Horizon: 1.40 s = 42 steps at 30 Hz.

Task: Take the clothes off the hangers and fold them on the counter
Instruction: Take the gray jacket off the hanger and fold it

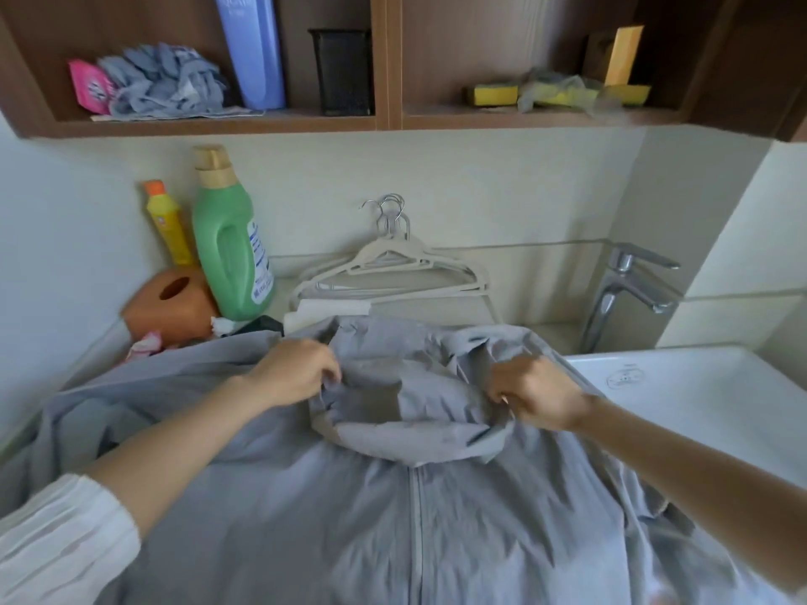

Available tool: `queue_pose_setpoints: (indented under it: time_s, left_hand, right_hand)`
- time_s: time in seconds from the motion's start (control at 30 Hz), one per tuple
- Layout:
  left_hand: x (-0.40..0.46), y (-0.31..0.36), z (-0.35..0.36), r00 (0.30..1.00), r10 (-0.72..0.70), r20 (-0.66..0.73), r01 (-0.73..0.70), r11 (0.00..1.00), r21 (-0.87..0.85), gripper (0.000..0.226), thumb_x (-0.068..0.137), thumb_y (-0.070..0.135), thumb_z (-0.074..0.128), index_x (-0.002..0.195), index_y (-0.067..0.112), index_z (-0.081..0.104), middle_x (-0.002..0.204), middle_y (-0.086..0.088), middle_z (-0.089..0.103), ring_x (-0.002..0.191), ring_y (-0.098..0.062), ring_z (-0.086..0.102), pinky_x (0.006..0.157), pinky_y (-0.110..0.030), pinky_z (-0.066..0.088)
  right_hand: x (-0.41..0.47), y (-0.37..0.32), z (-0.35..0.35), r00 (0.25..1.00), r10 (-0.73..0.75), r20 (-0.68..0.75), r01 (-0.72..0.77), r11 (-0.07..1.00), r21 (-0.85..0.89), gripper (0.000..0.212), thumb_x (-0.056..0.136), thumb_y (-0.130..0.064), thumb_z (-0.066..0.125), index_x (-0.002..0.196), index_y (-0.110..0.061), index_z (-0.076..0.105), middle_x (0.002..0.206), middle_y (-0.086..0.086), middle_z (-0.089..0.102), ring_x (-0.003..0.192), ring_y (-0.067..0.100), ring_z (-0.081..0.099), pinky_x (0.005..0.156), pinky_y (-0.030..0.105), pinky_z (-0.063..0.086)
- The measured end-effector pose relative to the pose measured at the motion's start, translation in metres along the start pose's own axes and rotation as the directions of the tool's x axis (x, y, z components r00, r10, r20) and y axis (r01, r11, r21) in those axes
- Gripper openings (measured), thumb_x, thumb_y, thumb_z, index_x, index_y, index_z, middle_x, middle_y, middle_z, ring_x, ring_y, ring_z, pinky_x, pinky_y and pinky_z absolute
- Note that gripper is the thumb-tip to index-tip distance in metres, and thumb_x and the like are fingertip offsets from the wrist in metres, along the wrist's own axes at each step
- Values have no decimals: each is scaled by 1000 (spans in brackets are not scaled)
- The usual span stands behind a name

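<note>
Here grey jacket collar pinched between both hands.

**Two bare forearms, one white gathered sleeve**

Two arms of one person reach into view from the bottom edge. The left arm wears a loose white sleeve of thin, crinkled, slightly sheer fabric, gathered in fine vertical pleats and ending below the elbow, so the forearm beyond it is bare. The right arm is bare along all of its visible length. The left hand and the right hand are uncovered. The picture is slightly blurred, so finer details cannot be made out.
</note>
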<state>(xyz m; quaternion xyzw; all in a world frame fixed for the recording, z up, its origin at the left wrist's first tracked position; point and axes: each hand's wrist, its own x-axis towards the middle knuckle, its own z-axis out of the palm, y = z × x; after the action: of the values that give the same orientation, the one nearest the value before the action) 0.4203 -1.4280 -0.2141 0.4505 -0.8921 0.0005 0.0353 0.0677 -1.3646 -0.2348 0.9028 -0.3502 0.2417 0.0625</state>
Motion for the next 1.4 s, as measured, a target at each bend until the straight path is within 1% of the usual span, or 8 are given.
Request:
queue_pose_setpoints:
  time_s: [0.1,0.4,0.67,0.77,0.93,1.1,1.27,1.4]
  left_hand:
    - [12,33,-20,994,-61,-94,32,957,-287,59,78,60,40,122,28,63,129,2,56,122,-18,50,102,-33,39]
    - [-28,85,66,865,-37,500,71,996,-48,151,20,99,26,143,32,-29,150,0,-37,137,-23,-36,112,-49,-18]
    - [18,78,26,949,-11,314,134,918,-373,55,87,50,59,134,23,50,135,-2,54,125,-24,50,102,-36,40]
    - [47,81,22,990,-141,-4,137,968,-209,49,99,43,37,144,24,37,152,-4,32,141,-23,27,113,-35,26]
    - [59,65,53,903,-278,326,284,958,30,82,83,77,29,149,40,-2,159,0,-12,145,-31,-16,117,-47,0]
    - [82,64,46,811,-359,463,367,927,77,94,74,85,33,150,38,3,160,2,-5,146,-31,-9,115,-49,1]
    - [119,115,32,838,-424,344,367,904,219,66,88,58,42,141,20,41,150,-13,33,135,-36,33,109,-51,28]
    - [129,166,27,951,-229,208,207,971,121,61,88,54,42,139,23,39,145,-12,37,133,-35,35,107,-49,32]
  right_hand:
    - [28,-21,-11,906,415,-83,-354,850,389,37,77,-36,40,93,-20,69,95,-2,66,84,8,58,77,26,45]
    - [-3,-83,62,656,421,626,-436,889,-141,117,47,-90,8,148,-36,-16,159,-6,-15,145,13,-16,114,42,-13]
    - [25,-42,48,771,527,358,-614,765,194,78,82,-71,34,142,-23,41,147,4,41,132,25,41,110,34,31]
    - [43,-23,56,781,590,204,-591,804,-64,52,96,-38,43,146,-24,34,153,4,30,139,27,30,112,37,24]
    - [33,-6,72,587,577,568,-590,785,-189,61,98,-54,29,151,-34,8,161,-1,2,147,22,3,118,45,2]
    - [-13,-10,38,632,702,329,-758,648,75,33,94,-35,48,121,-21,61,126,10,59,116,31,54,96,39,44]
    - [-102,-29,-18,328,943,53,-943,324,75,43,93,-34,47,57,-12,46,64,11,59,70,31,57,62,32,40]
    - [-161,-60,-23,114,946,304,-985,148,-89,42,99,-42,35,95,-13,66,81,17,70,76,27,67,75,32,50]
